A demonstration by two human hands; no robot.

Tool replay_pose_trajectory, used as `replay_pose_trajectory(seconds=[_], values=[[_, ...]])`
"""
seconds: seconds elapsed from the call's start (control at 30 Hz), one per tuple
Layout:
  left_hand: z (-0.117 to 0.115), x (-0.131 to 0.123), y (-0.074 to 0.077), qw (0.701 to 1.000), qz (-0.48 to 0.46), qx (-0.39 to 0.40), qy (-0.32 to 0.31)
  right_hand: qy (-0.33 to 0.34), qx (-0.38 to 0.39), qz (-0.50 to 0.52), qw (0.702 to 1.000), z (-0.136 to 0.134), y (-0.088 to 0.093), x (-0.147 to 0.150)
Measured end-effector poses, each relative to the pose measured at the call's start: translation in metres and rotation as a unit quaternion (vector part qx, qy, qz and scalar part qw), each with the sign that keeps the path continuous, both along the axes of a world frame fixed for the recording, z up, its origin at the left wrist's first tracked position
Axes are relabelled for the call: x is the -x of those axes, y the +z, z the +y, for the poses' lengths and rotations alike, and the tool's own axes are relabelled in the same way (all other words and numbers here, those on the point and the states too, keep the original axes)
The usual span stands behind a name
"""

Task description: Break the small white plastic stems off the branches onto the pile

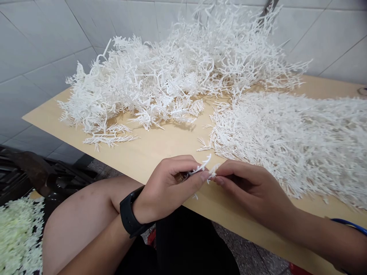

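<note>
Tiled wall (43, 49) beyond pale wooden tabletop (160, 147). White plastic sprig heaps (137, 84) lie far left and right, right heap just beside right hand (246, 187). Left hand (169, 187) and right hand pinch small sprig (205, 166) over near table edge.

Two heaps of plastic sprigs on a flat wooden table (160, 145)
The far heap (149, 84) lies before a tiled wall (43, 46), and the right heap (286, 145) lies nearer. A small plastic sprig (205, 168) is between the left hand (169, 187) and right hand (252, 187), over the table's near edge. One more heap (18, 236) lies left, below the table.
</note>
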State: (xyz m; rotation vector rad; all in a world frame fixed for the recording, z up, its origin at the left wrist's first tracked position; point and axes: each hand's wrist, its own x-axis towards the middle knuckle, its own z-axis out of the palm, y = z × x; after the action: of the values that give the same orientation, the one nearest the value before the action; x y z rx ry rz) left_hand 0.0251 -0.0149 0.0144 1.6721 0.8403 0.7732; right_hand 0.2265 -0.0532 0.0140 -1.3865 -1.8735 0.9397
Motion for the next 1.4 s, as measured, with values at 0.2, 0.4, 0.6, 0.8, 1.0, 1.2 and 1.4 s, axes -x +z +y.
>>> replay_pose_trajectory(seconds=[0.2,0.4,0.6,0.8,1.0,1.2,1.4], values=[[-0.0006,-0.0004,0.0011,1.000,-0.004,0.004,0.000,0.000,0.004,0.002,1.000,0.0003,0.0003,0.0003],[-0.0002,-0.0002,0.0007,1.000,-0.003,0.002,0.001,-0.002,0.001,0.003,1.000,-0.0001,-0.0010,-0.0004],[0.0002,-0.0008,0.0019,1.000,0.000,-0.008,0.001,0.000,-0.002,0.003,1.000,0.0009,0.0005,0.0006],[0.0007,-0.0009,0.0011,1.000,0.011,-0.001,0.005,-0.002,-0.003,0.001,1.000,-0.0003,0.0004,0.0004],[-0.0001,-0.0003,-0.0016,1.000,0.013,0.017,0.002,-0.002,-0.015,-0.002,1.000,0.0001,-0.0013,0.0003],[-0.0012,-0.0002,-0.0013,1.000,0.009,0.027,0.005,0.003,-0.024,-0.005,1.000,0.0006,0.0006,0.0012],[-0.0021,0.0014,-0.0007,0.999,0.014,0.031,0.007,0.006,-0.020,-0.013,1.000,0.0001,0.0017,0.0014]])
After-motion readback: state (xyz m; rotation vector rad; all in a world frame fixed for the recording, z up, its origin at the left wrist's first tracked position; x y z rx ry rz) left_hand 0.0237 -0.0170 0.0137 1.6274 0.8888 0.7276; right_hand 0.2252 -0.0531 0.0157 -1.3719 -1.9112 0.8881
